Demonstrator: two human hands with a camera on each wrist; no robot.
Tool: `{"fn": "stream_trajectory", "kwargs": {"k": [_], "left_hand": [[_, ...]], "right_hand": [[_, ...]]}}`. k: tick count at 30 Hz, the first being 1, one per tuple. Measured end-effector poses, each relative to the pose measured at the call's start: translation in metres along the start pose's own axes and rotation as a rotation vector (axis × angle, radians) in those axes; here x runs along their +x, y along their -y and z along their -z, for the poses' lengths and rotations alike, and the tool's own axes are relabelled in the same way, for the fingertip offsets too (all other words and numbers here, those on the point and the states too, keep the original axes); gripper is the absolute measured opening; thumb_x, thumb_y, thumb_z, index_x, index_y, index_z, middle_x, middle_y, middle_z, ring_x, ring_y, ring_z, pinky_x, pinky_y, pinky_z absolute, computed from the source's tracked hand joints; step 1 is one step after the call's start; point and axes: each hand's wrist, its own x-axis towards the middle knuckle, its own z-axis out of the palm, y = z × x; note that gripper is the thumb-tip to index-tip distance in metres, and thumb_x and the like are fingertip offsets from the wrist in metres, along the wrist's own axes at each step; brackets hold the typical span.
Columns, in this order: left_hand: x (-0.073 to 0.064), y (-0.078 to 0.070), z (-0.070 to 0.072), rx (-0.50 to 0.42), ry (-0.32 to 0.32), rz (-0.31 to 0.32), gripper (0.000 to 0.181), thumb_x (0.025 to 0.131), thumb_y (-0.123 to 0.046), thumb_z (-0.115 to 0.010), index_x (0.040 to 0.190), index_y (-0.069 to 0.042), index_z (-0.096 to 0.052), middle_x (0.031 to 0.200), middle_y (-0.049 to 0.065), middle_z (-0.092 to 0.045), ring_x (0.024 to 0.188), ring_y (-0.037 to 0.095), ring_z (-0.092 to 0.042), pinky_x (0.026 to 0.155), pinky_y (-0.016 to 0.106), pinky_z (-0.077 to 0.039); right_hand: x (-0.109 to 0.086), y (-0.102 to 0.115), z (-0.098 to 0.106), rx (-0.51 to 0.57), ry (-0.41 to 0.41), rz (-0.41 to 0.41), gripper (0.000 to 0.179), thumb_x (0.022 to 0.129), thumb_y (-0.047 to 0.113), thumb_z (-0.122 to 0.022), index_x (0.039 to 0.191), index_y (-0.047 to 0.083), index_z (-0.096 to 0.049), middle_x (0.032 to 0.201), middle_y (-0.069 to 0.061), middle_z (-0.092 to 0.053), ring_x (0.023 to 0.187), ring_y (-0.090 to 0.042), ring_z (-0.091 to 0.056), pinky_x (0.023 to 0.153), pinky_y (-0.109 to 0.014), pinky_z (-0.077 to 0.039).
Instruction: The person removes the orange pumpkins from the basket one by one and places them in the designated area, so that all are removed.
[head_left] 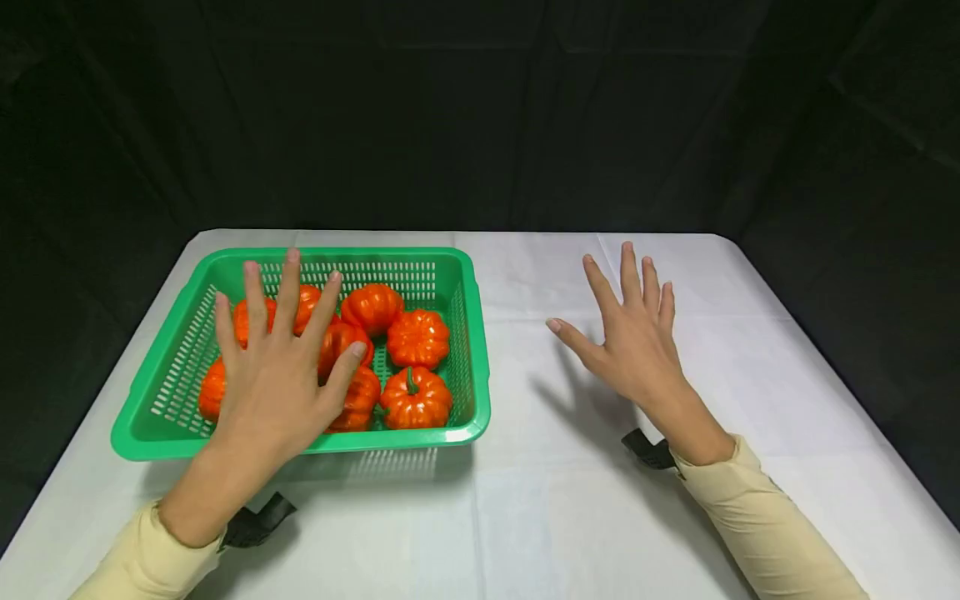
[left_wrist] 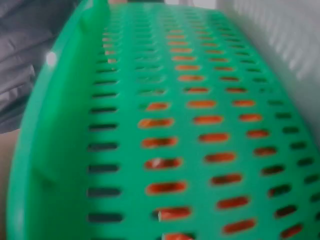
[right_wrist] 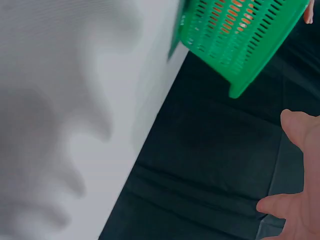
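Note:
In the head view a green slotted plastic basket (head_left: 480,358) stands on the left of the table, with several small orange-red toy pumpkins (head_left: 417,398) inside it. Over the basket my left hand (head_left: 273,383) is spread with straight fingers, overlapping some pumpkins and holding nothing. The basket's slotted wall (left_wrist: 130,130) fills the left wrist view, with orange showing through its slots. To the right of the basket my right hand (head_left: 637,342) is held above the table, fingers apart and nothing in them. Part of that hand (right_wrist: 305,185) shows at the right edge of the right wrist view.
White cloth (head_left: 540,500) covers the table and carries the shadows of both hands. Black fabric (head_left: 480,117) hangs behind it and along the sides. A black strap piece (head_left: 258,521) shows at the left wrist, and another strap piece (head_left: 648,450) at the right.

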Motion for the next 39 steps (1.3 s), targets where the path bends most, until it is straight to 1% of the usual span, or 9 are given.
{"fn": "stream_trajectory", "kwargs": {"k": [7, 12, 15, 19, 25, 27, 31, 34, 39], "left_hand": [[0.003, 0.021, 0.021, -0.054, -0.016, 0.079, 0.077, 0.104, -0.053, -0.05, 0.166, -0.013, -0.028, 0.173, 0.01, 0.008, 0.153, 0.041, 0.02, 0.114, 0.067, 0.017], [0.0, 0.056, 0.039, -0.12, -0.001, 0.178, 0.076, 0.105, -0.047, -0.049, 0.165, -0.007, -0.024, 0.172, 0.017, 0.005, 0.153, 0.044, 0.018, 0.115, 0.07, 0.014], [-0.002, 0.081, 0.046, -0.135, 0.046, 0.247, 0.078, 0.106, -0.042, -0.05, 0.165, -0.004, -0.018, 0.17, 0.023, 0.004, 0.151, 0.051, 0.014, 0.113, 0.075, 0.007], [-0.007, 0.113, 0.047, -0.149, 0.167, 0.298, 0.081, 0.106, -0.038, -0.052, 0.166, -0.003, -0.01, 0.168, 0.029, 0.004, 0.149, 0.058, 0.006, 0.106, 0.083, -0.003], [-0.013, 0.144, 0.034, -0.248, 0.336, 0.218, 0.087, 0.107, -0.029, -0.056, 0.164, 0.002, 0.002, 0.166, 0.035, 0.002, 0.145, 0.063, -0.014, 0.106, 0.081, -0.016], [-0.014, 0.148, 0.029, -0.285, 0.365, 0.189, 0.088, 0.108, -0.026, -0.056, 0.162, 0.004, 0.007, 0.166, 0.036, 0.003, 0.145, 0.062, -0.015, 0.109, 0.078, -0.015], [-0.015, 0.15, 0.023, -0.315, 0.367, 0.15, 0.085, 0.109, -0.021, -0.052, 0.161, 0.006, 0.009, 0.165, 0.037, 0.006, 0.151, 0.056, -0.003, 0.116, 0.07, -0.004], [-0.016, 0.15, 0.022, -0.311, 0.36, 0.135, 0.081, 0.109, -0.018, -0.048, 0.161, 0.007, 0.009, 0.165, 0.037, 0.007, 0.153, 0.052, 0.004, 0.119, 0.064, 0.001], [-0.016, 0.151, 0.021, -0.279, 0.36, 0.131, 0.077, 0.109, -0.014, -0.045, 0.16, 0.009, 0.008, 0.164, 0.038, 0.007, 0.153, 0.05, 0.005, 0.12, 0.061, 0.002]], "right_hand": [[0.01, 0.019, 0.003, 0.061, -0.032, 0.063, 0.089, 0.096, 0.061, -0.065, 0.167, 0.023, -0.028, 0.174, -0.007, 0.005, 0.157, -0.038, 0.005, 0.12, -0.064, 0.003], [0.018, 0.041, 0.002, 0.146, -0.063, 0.174, 0.086, 0.095, 0.049, -0.073, 0.165, 0.022, -0.033, 0.173, -0.007, -0.005, 0.157, -0.038, -0.005, 0.119, -0.067, -0.014], [0.023, 0.056, 0.001, 0.2, -0.071, 0.263, 0.085, 0.094, 0.043, -0.076, 0.164, 0.019, -0.035, 0.173, -0.007, -0.013, 0.156, -0.037, -0.013, 0.115, -0.068, -0.027], [0.031, 0.077, -0.001, 0.277, -0.046, 0.385, 0.084, 0.094, 0.036, -0.077, 0.163, 0.015, -0.036, 0.17, -0.008, -0.025, 0.154, -0.033, -0.023, 0.115, -0.06, -0.033], [0.047, 0.105, -0.015, 0.292, 0.081, 0.488, 0.077, 0.097, 0.034, -0.073, 0.162, 0.015, -0.037, 0.164, -0.01, -0.037, 0.15, -0.025, -0.033, 0.108, -0.054, -0.045], [0.053, 0.113, -0.02, 0.268, 0.134, 0.517, 0.074, 0.098, 0.03, -0.072, 0.161, 0.014, -0.038, 0.162, -0.01, -0.039, 0.148, -0.025, -0.035, 0.104, -0.052, -0.049], [0.061, 0.127, -0.034, 0.222, 0.233, 0.54, 0.069, 0.098, 0.023, -0.072, 0.159, 0.013, -0.043, 0.16, -0.012, -0.042, 0.145, -0.025, -0.039, 0.094, -0.046, -0.057], [0.067, 0.132, -0.046, 0.21, 0.301, 0.508, 0.066, 0.098, 0.021, -0.073, 0.158, 0.013, -0.046, 0.16, -0.011, -0.041, 0.145, -0.024, -0.04, 0.084, -0.043, -0.06], [0.075, 0.132, -0.06, 0.206, 0.413, 0.377, 0.07, 0.095, 0.022, -0.075, 0.158, 0.016, -0.044, 0.162, -0.009, -0.039, 0.145, -0.023, -0.038, 0.092, -0.047, -0.057]]}}
